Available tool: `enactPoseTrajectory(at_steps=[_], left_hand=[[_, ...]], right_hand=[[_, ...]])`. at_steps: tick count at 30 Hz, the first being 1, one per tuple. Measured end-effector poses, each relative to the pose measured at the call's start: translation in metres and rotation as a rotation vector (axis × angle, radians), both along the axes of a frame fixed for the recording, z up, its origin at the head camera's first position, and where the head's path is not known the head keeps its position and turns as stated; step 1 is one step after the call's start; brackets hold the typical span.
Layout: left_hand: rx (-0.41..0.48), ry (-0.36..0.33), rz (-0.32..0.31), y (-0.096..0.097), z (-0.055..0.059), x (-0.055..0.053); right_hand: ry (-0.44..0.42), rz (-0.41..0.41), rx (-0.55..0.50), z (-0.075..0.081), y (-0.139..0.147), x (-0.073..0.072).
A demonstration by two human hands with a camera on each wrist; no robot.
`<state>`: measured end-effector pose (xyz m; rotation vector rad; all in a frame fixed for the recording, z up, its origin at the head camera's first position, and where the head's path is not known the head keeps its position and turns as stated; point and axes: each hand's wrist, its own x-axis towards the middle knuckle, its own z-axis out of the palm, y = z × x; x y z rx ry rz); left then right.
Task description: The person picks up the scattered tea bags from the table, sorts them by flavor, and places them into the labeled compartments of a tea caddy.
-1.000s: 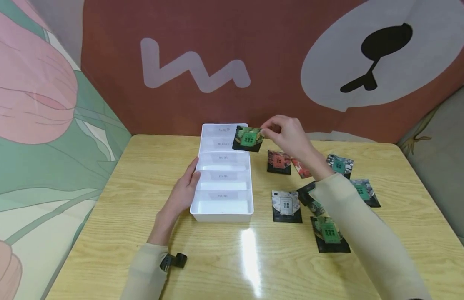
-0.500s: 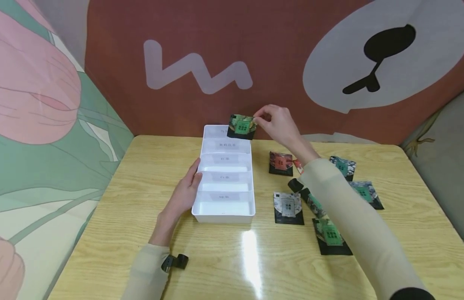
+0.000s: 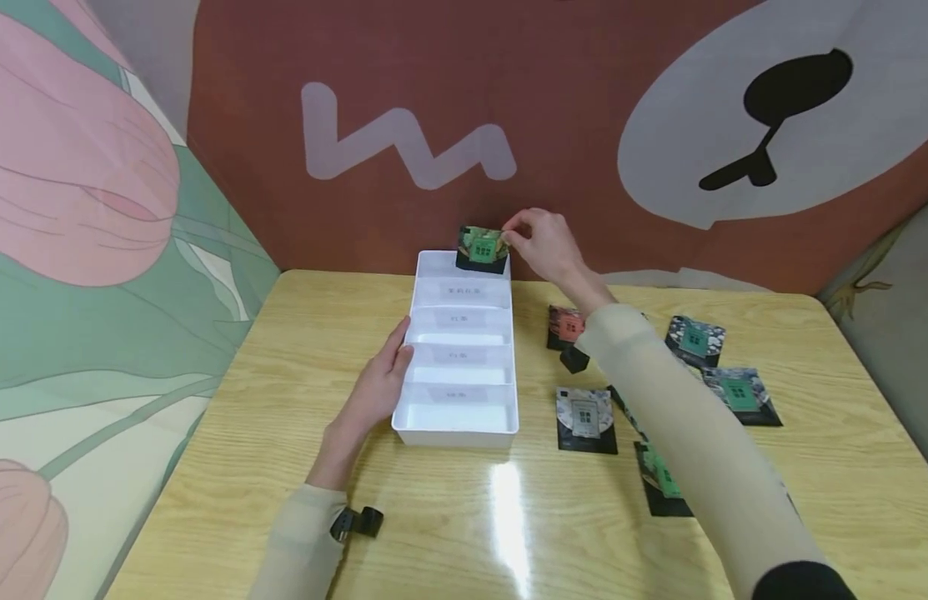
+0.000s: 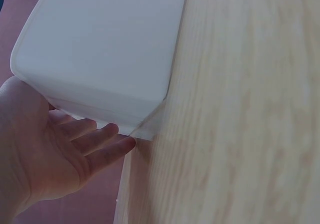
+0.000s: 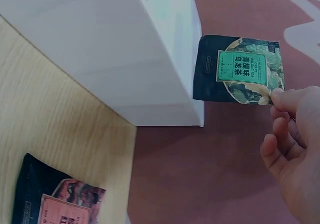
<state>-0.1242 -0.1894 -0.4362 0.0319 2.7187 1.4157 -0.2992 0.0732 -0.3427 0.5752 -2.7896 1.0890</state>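
My right hand pinches a green-and-black tea sachet by one corner. The sachet hangs over the far compartment of the white divided box, its lower edge at the opening. Its label in the right wrist view reads Grape Oolong Tea on the packet. Along the box's left side my left hand rests with its fingers extended against the wall. In the left wrist view those fingers lie along the white wall. The box has several compartments in a row, each with a printed paper label.
Several sachets lie on the wooden table right of the box: a grey one, a red one, teal ones and a green one. My right forearm partly covers some. A red patterned wall stands behind the table.
My right hand has moved the sachet back and slightly left, from over the second compartment to the far one. The left hand has stayed against the box.
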Motion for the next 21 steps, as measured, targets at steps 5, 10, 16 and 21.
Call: enactPoseTrajectory(at_steps=[5, 10, 16, 21], left_hand=[[-0.008, -0.002, 0.010, 0.001, 0.000, 0.001], [-0.007, -0.001, 0.012, 0.001, 0.001, 0.001], [-0.009, -0.004, 0.009, 0.001, 0.000, 0.001], [-0.009, -0.006, 0.014, 0.000, 0.000, 0.001]], right_hand=[[-0.035, 0.004, 0.026, -0.012, -0.002, -0.006], [-0.050, -0.001, 0.032, -0.019, -0.004, -0.006], [-0.083, -0.009, 0.020, -0.025, -0.005, -0.004], [-0.090, -0.004, 0.015, -0.032, -0.008, -0.005]])
